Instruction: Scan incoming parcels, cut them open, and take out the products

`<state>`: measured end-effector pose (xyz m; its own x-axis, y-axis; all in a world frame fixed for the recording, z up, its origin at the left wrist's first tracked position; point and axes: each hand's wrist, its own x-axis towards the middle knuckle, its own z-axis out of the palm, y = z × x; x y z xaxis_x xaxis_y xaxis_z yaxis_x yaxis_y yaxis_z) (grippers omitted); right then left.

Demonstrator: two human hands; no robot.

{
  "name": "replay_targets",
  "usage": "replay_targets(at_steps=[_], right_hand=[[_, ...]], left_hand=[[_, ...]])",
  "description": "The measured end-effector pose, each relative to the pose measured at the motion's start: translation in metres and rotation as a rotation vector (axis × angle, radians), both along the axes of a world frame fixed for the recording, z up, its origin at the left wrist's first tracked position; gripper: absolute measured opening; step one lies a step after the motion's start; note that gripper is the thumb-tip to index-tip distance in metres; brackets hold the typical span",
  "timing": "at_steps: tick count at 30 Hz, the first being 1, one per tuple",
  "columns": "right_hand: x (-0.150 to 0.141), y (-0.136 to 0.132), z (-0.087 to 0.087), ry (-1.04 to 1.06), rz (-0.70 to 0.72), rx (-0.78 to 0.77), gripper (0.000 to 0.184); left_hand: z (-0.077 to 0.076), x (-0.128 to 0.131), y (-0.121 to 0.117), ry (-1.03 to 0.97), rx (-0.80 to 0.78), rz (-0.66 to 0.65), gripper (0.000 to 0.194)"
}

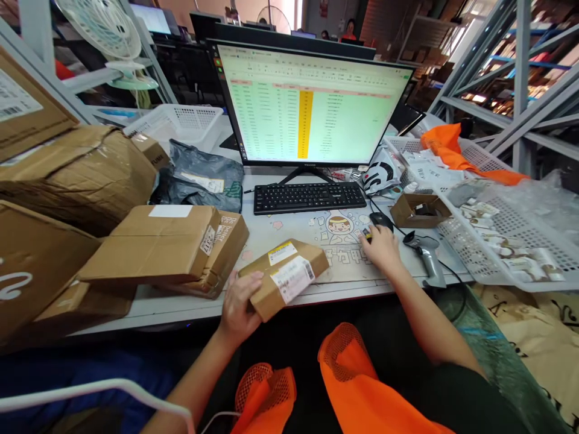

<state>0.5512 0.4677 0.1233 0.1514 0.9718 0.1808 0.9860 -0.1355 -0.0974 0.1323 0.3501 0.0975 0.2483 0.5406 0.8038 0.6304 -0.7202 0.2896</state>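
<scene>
A small brown cardboard box (pixel 257 265) with white and yellow labels is tilted at the front edge of the desk. My left hand (pixel 242 304) grips its left end, thumb on top. My right hand (pixel 382 250) rests on the desk mat, fingers closed around a small black and yellow object (pixel 367 235), mostly hidden; it may be a cutter. Just beyond those fingers sits a black mouse (pixel 381 220). A grey barcode scanner (pixel 427 259) lies to the right of my right hand. Behind the box is a black keyboard (pixel 310 198).
Stacked cardboard boxes (pixel 154 241) and a grey plastic mailer (pixel 203 175) crowd the left side. A monitor (pixel 312 108) showing a spreadsheet stands at the back. White plastic baskets (pixel 474 259) and a small open carton (pixel 420 211) line the right. Metal shelving (pixel 520 78) rises beyond.
</scene>
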Motion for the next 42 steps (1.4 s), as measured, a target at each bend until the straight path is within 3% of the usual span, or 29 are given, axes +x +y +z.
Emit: replay_targets(at_steps=[3,6,8,10,12,14,19,22,26,34,37,39,42], right_hand=[[0.027,-0.039,-0.015,-0.001,-0.048,-0.042,0.053],[0.04,-0.051,-0.027,0.054,0.02,0.018,0.051],[0.042,-0.056,-0.03,0.128,0.088,0.119,0.051],[0.04,-0.067,-0.03,0.219,0.172,0.243,0.051],[0.033,-0.088,-0.027,0.294,0.28,0.355,0.048],[0.019,-0.116,-0.023,0.345,0.409,0.404,0.043],[-0.022,-0.168,-0.014,0.361,0.694,0.31,0.033],[-0.037,-0.169,-0.014,0.277,0.808,0.257,0.032],[-0.042,-0.153,-0.012,0.221,0.895,0.251,0.031],[-0.051,-0.143,-0.002,0.136,0.865,0.19,0.033],[-0.039,-0.132,-0.004,0.107,0.849,0.2,0.033],[-0.014,-0.119,-0.007,0.1,0.725,0.229,0.034],[0.039,-0.11,-0.01,0.149,0.403,0.313,0.039]], left_hand=[[0.045,0.004,0.024,-0.049,-0.115,0.095,0.071],[0.087,0.022,0.075,0.056,-0.522,0.078,0.063],[0.103,0.038,0.111,0.215,-0.756,0.022,0.059],[0.106,0.053,0.136,0.404,-0.865,0.017,0.06],[0.102,0.067,0.14,0.507,-0.843,0.062,0.053],[0.091,0.077,0.122,0.522,-0.766,0.1,0.048],[0.049,0.095,0.027,0.558,-0.671,0.081,0.093],[0.021,0.102,-0.006,0.495,-0.639,0.194,0.084],[0.003,0.105,-0.008,0.428,-0.605,0.249,0.081],[0.011,0.104,-0.006,0.551,-0.623,0.221,0.077],[0.017,0.108,-0.007,0.603,-0.643,0.215,0.074],[0.02,0.107,-0.006,0.62,-0.649,0.21,0.073],[0.022,0.088,-0.002,0.613,-0.647,0.137,0.07]])
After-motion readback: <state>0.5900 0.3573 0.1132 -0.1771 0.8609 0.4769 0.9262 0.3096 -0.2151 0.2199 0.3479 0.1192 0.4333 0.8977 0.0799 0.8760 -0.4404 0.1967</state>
